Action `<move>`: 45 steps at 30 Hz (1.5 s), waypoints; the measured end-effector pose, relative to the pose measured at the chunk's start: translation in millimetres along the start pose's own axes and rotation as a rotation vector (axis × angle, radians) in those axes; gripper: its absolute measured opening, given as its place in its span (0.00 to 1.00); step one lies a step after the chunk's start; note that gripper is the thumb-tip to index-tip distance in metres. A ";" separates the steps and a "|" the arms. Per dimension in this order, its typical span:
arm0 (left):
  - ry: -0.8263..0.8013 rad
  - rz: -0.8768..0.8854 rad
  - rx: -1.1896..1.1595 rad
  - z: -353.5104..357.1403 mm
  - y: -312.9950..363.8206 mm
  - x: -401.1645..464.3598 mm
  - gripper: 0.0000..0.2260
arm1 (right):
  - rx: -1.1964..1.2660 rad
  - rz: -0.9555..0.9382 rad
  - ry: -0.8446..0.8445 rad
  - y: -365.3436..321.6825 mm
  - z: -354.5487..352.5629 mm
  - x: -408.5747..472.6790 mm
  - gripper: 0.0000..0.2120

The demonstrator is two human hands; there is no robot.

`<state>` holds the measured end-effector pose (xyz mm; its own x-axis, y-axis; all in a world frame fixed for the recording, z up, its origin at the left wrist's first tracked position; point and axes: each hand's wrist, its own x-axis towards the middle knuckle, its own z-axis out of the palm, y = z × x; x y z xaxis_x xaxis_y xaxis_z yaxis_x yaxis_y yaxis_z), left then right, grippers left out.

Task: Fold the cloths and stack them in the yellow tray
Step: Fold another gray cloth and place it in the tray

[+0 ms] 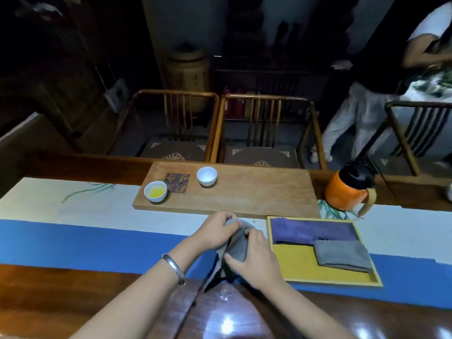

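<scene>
You sit at a long wooden table (73, 285) with a runner (97, 241) along it, blue on your side and pale beyond. Across the table stand two wooden chairs (264, 133), and at the far right a person (367, 94) in pale trousers stands beside a third. On the far part of the table lies a wooden board (256, 192), just beyond the hands, and an orange jug (344, 189) with a black lid stands off its right end. The yellow tray (296, 263) sits on the runner just right of your hands, its near-left part bare. In its far half a purple cloth (313, 232) lies folded flat, and a folded grey cloth (342, 255) lies in the near-right part, its far edge overlapping the purple one. Between your hands, left of the tray, you hold a second grey cloth, the loose cloth (237, 245); it hangs bunched, its lower end trailing toward the table's near edge. Your left hand (217, 231) has its grip closed on the top of the loose cloth, and your right hand (254, 260) has its grip pinched on its lower side. A silver bangle (173, 267) circles your left wrist. On the board's left end a dark coaster (177, 182) lies between a cup (155, 191) of yellow liquid and an empty white cup (207, 176).
</scene>
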<state>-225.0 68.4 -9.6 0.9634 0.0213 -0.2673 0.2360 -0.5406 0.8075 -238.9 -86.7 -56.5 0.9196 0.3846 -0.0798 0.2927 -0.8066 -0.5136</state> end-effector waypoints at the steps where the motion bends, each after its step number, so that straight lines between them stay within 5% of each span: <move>1: -0.025 -0.002 -0.016 -2.3 0.6 1.5 0.10 | 0.022 0.025 0.018 -5.5 1.2 3.1 0.34; 8: -0.184 0.001 -0.085 -29.9 -6.2 6.9 0.10 | 0.143 0.025 0.069 -24.8 6.4 25.2 0.10; 16: -0.332 -0.011 0.123 -85.0 -30.6 18.0 0.09 | 0.040 0.078 0.007 8.4 -11.8 27.3 0.07; 20: -0.278 0.027 0.129 -110.7 -43.8 23.7 0.01 | 0.054 0.043 0.011 25.5 -33.3 27.8 0.04; 29: -0.066 0.166 0.074 -147.3 -34.3 37.2 0.10 | 0.123 0.004 0.202 29.3 -88.2 57.4 0.03; 35: 0.091 0.106 -0.198 -158.0 -22.7 30.5 0.07 | 0.296 -0.038 0.317 13.5 -113.2 65.9 0.04; 39: 0.143 -0.018 -0.280 -149.6 -42.9 15.2 0.13 | 0.320 -0.059 0.246 13.3 -107.4 51.2 0.06; 45: -0.007 -0.164 -0.336 -119.0 -110.3 -17.0 0.16 | 0.209 -0.099 -0.058 30.8 -62.5 10.2 0.04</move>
<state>-252.2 227.8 -31.6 0.9084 0.0781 -0.4106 0.4173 -0.2241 0.8807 -204.1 -135.7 -19.6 0.8711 0.4867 -0.0662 0.3143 -0.6559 -0.6863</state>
